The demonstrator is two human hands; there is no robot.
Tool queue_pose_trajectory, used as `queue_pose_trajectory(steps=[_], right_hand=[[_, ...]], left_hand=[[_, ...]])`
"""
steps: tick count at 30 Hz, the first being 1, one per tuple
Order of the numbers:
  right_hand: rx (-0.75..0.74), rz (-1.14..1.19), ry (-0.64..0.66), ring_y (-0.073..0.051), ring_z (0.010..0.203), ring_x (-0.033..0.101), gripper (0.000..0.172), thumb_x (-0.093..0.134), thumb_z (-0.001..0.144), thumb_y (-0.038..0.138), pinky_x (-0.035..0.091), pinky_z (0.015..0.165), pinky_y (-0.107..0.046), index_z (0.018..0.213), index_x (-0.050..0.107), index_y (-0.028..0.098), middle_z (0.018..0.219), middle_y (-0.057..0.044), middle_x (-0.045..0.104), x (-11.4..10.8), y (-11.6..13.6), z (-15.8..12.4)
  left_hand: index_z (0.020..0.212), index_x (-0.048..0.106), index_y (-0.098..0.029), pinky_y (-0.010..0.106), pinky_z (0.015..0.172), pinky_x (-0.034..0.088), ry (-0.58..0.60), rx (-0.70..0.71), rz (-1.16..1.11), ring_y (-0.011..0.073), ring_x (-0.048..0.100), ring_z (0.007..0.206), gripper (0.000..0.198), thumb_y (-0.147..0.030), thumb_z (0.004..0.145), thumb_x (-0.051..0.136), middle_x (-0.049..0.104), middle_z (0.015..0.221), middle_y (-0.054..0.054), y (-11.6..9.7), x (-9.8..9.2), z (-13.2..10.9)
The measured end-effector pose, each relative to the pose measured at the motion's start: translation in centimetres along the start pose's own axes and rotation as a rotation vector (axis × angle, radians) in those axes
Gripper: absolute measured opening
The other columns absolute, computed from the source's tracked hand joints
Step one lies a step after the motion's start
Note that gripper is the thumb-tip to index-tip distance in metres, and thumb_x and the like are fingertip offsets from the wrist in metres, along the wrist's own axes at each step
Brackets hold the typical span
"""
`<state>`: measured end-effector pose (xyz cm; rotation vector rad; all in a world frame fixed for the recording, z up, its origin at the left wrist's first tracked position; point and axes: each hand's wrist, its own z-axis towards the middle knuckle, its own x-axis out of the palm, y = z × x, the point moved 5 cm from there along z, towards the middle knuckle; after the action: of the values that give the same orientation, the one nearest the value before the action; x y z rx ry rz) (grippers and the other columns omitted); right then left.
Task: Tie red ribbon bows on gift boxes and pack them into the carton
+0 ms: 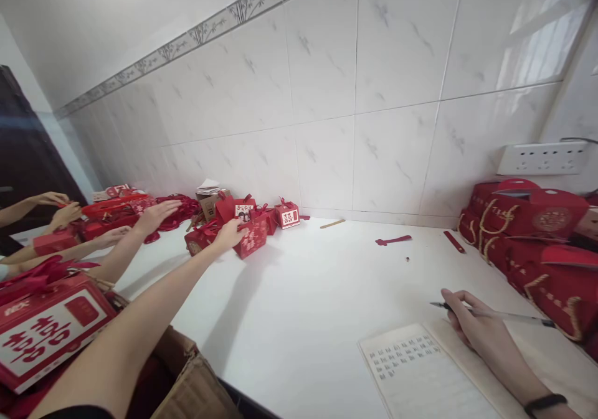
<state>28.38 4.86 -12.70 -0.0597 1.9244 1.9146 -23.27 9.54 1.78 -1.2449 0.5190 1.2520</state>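
My left hand (pixel 228 235) stretches far across the white table, its fingers closed on the edge of a red gift box (pixel 255 237). That box stands tilted among several other small red boxes, among them one with a white label and red characters (pixel 288 216). My right hand (pixel 474 319), with a black band at the wrist, holds a pen (pixel 509 315) whose tip points left above the table. Below it lies an open notebook (pixel 415 381) with several rows of handwritten marks on its left page.
Red gift bags (pixel 523 232) with rope handles are piled at right under a power strip (pixel 542 159). A cardboard box (pixel 196 385) holding red boxes stands at lower left. A co-worker's hands (pixel 156 213) work over red boxes at left. A red ribbon strip (pixel 393 240) lies mid-table.
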Motion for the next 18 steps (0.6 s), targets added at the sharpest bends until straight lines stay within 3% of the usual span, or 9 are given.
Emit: queue_pose_trajectory(steps=[3,6,9,12,13,15,18], right_hand=[[-0.064,0.113,-0.027,-0.014,0.042,0.045,0.057,0.048,0.069,0.073,0.031,0.034,-0.021,0.077,0.054,0.017,0.053,-0.003,0.055,-0.2,1.5,-0.8],[-0.253,0.125,0.003,-0.019,0.054,0.059,0.059,0.045,0.074,0.074,0.047,0.043,-0.026,0.074,0.057,0.016,0.066,-0.010,0.064,0.2,4.2,-2.5],[-0.496,0.068,0.072,-0.023,0.072,0.064,0.053,0.039,0.084,0.065,0.056,0.061,-0.033,0.074,0.058,0.017,0.081,-0.012,0.067,1.7,8.1,-5.6],[-0.906,-0.041,0.020,-0.027,0.099,0.059,0.033,0.048,0.088,0.051,0.051,0.085,-0.043,0.084,0.057,0.020,0.098,-0.012,0.065,3.6,12.7,-9.8],[-1.022,-0.078,-0.010,-0.028,0.105,0.056,0.028,0.050,0.088,0.047,0.048,0.089,-0.046,0.085,0.056,0.020,0.104,-0.012,0.064,4.3,13.9,-11.1],[-1.109,-0.170,-0.015,-0.028,0.105,0.055,0.021,0.052,0.089,0.039,0.048,0.087,-0.045,0.092,0.055,0.019,0.113,-0.015,0.058,5.7,15.4,-12.8],[-1.070,-0.256,-0.018,-0.024,0.082,0.058,0.011,0.052,0.088,0.028,0.051,0.069,-0.036,0.091,0.053,0.018,0.091,-0.011,0.060,7.1,15.8,-13.6]], left_hand=[[0.079,0.057,-0.017,0.032,0.082,0.045,0.142,0.168,-0.136,0.0224,0.059,0.089,0.011,-0.025,0.075,0.051,0.064,0.092,0.006,-4.3,1.6,-3.0],[0.074,0.056,-0.017,0.030,0.075,0.047,0.308,0.317,-0.268,0.0198,0.060,0.081,0.013,-0.029,0.074,0.051,0.064,0.082,0.003,-8.7,3.0,-7.1],[0.070,0.054,-0.017,0.028,0.069,0.047,0.455,0.416,-0.381,0.0179,0.060,0.075,0.015,-0.031,0.074,0.051,0.063,0.076,0.001,-12.3,3.6,-11.2],[0.067,0.053,-0.017,0.028,0.067,0.045,0.578,0.467,-0.498,0.0162,0.058,0.071,0.012,-0.028,0.072,0.052,0.061,0.073,0.000,-14.8,3.7,-14.6],[0.066,0.053,-0.017,0.028,0.067,0.044,0.605,0.485,-0.528,0.0157,0.057,0.071,0.011,-0.026,0.072,0.052,0.060,0.073,0.000,-15.4,3.7,-15.5],[0.066,0.051,-0.017,0.027,0.065,0.043,0.606,0.536,-0.536,0.0148,0.055,0.069,0.009,-0.024,0.072,0.051,0.058,0.071,-0.001,-16.2,3.7,-17.1],[0.072,0.049,-0.018,0.027,0.063,0.042,0.508,0.602,-0.494,0.0141,0.053,0.068,0.007,-0.023,0.077,0.046,0.055,0.071,-0.002,-16.7,3.8,-18.6]])
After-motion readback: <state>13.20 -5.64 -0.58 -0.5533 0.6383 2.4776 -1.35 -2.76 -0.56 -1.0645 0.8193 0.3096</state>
